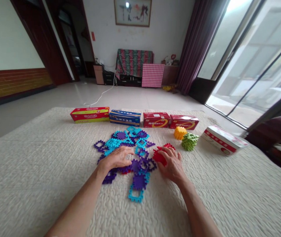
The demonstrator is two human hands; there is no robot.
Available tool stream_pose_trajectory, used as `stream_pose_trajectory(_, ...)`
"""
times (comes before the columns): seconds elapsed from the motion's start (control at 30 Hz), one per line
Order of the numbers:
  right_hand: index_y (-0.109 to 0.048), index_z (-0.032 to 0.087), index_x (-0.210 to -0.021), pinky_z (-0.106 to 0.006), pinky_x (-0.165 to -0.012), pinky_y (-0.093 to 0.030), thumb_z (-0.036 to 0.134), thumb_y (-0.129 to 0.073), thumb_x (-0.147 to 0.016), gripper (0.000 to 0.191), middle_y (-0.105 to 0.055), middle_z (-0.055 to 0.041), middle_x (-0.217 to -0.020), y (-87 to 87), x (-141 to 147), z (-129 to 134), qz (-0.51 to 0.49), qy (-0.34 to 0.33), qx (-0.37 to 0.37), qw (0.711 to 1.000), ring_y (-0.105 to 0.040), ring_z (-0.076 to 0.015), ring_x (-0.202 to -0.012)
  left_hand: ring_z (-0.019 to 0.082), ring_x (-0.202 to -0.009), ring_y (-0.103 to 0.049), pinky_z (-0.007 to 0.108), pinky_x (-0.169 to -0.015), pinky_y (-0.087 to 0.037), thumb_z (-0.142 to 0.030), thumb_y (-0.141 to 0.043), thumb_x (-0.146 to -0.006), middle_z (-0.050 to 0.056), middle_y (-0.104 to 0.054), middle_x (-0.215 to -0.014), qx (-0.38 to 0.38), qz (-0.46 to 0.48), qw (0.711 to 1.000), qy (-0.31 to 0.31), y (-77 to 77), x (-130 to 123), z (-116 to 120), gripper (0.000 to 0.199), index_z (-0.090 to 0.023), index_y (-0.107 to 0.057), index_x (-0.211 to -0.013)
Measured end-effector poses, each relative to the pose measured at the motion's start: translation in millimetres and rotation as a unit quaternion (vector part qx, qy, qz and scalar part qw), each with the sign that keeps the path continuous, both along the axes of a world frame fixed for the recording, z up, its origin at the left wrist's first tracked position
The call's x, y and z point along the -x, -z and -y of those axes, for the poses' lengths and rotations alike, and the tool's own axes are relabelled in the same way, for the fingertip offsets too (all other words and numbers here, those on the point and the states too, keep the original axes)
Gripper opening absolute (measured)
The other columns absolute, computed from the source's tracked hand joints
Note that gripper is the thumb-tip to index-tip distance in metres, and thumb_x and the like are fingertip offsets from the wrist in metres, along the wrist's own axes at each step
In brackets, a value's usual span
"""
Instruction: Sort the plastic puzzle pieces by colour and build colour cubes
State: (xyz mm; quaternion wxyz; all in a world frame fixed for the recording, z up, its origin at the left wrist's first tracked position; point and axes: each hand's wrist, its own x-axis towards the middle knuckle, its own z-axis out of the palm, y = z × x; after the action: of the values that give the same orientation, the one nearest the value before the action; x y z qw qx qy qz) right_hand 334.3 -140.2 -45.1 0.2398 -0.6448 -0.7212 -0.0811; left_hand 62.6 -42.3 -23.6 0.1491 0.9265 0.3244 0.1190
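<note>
A loose heap of flat plastic building tiles with toothed edges lies on the quilted cover, mostly turquoise tiles [113, 143] and purple tiles [140, 181], some solid and some open frames. Over the left part of the heap, my left hand [117, 157] has its thumb and fingers apart, with nothing visible between them. To the right of the heap, my right hand [172, 161] is curled around several red tiles [159, 157], which its fingers partly hide. A bit of red also shows under the purple tiles near my left thumb. Beyond my right hand stand a yellow stack of tiles [180, 133] and a green stack of tiles [190, 142].
Along the far edge of the quilted cover [56, 158] stand a red-and-yellow box [90, 115], a blue box [125, 118] and two red boxes [156, 120]. A white-and-red box [224, 140] lies at an angle on the right. A cloth-draped cabinet stands across the room.
</note>
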Motion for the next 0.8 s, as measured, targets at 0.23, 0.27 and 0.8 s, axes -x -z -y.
stream_pose_trajectory(0.23,-0.061,0.026,-0.113,-0.051,-0.094,-0.031,0.030,-0.057,-0.081,0.032,-0.056,-0.0072,-0.129,0.4,-2.2,-1.2,0.006,0.039,0.014,0.999,-0.043,-0.0303,-0.120,0.020,-0.115,-0.054,0.032,-0.104,-0.038,-0.016,-0.055,-0.076,0.005,-0.064,-0.116,0.020,-0.044,0.999,0.018,-8.3,5.6,-3.1,0.025,-0.019,-0.067,-0.098)
stream_pose_trajectory(0.27,-0.061,0.026,-0.112,-0.051,-0.094,-0.031,0.030,-0.056,-0.082,0.032,-0.056,-0.0073,-0.129,0.4,-2.1,-1.4,0.007,0.044,0.013,0.999,-0.044,-0.0305,-0.120,0.020,-0.114,-0.054,0.032,-0.104,-0.038,-0.014,-0.055,-0.076,0.005,-0.065,-0.115,0.014,-0.039,0.999,0.014,-6.1,7.5,-5.1,0.025,-0.019,-0.067,-0.097)
stream_pose_trajectory(0.8,-0.063,0.025,-0.110,-0.052,-0.096,-0.030,0.029,-0.055,-0.082,0.030,-0.056,-0.0079,-0.131,0.8,1.4,-3.1,0.007,0.062,0.009,0.998,-0.044,-0.0310,-0.121,0.024,-0.115,-0.053,0.032,-0.100,-0.040,-0.034,-0.071,-0.066,0.004,-0.059,-0.122,0.081,-0.091,0.992,0.036,-19.7,-4.5,18.6,0.054,-0.024,-0.059,-0.117)
